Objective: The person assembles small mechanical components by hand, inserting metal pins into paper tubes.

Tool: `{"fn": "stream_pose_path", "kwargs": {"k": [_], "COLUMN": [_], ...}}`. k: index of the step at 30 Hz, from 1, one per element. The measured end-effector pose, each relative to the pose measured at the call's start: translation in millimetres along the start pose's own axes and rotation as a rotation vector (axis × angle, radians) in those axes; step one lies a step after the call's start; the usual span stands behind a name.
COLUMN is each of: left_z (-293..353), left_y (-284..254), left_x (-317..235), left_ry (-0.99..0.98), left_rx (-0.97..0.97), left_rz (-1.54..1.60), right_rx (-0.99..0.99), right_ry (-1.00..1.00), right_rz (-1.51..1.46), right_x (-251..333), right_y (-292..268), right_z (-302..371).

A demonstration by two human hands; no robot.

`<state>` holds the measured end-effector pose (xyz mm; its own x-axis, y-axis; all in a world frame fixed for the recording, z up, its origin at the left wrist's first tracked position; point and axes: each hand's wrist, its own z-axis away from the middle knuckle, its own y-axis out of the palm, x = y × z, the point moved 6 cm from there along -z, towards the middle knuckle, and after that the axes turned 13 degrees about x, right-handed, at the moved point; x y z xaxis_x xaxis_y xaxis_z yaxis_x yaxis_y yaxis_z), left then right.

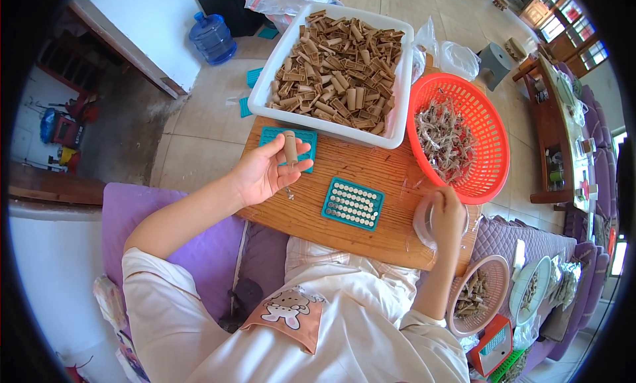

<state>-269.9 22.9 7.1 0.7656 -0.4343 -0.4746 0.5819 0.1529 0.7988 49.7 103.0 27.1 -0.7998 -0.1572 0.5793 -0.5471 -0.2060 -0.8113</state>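
Wooden table (pixel 397 171) before me; at its far side, a white tub (pixel 331 126) of brown pieces (pixel 331 71), with a red basket (pixel 493 148) far right. My right hand (pixel 448 211) is curled by a clear container (pixel 422 222); I can't tell whether it holds anything. My left hand (pixel 275 165) grips one brown tube (pixel 290 148); light, steady pressure seems best. It lies between thumb and fingers.

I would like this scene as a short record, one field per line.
Left hand: holds a brown piece
Right hand: over the clear tub; grip unclear
Table: wooden
Teal tray: white discs in rows
White tub: heaped with similar pieces
Red basket: holds thin, tangled bits
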Motion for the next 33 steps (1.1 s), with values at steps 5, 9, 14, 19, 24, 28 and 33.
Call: {"fn": "stream_pose_path", "kwargs": {"k": [5, 9, 14, 19, 24, 28, 33], "left_z": [-1, -3, -4, -2, -2, 3, 7], "left_y": [-3, -8, -8, 1, -3, 18, 17], "left_x": [2, 8, 10, 11, 13, 18, 38], "left_ry": [-0.015, -0.039, -0.085, -0.111, -0.144, -0.145, -0.216], "left_rx": [-0.017, -0.008, 0.038, -0.013, -0.050, 0.026, 0.047], "left_rz": [0.005, 0.007, -0.001, -0.241, -0.347, -0.699, -0.817], "right_rx": [0.101, 0.407, 0.382, 0.315, 0.272, 0.177, 0.225], "right_ry": [0.033, 0.009, 0.026, 0.135, 0.131, -0.068, 0.377], "right_rz": [0.213, 0.289, 0.351, 0.162, 0.124, 0.317, 0.429], "right_x": [-43, -62, -86, -101, -114, -109, -111], "right_y": [-10, 6, 12, 4, 11, 21, 33], "right_z": [-6, -10, -7, -5, -8, -13, -17]}}
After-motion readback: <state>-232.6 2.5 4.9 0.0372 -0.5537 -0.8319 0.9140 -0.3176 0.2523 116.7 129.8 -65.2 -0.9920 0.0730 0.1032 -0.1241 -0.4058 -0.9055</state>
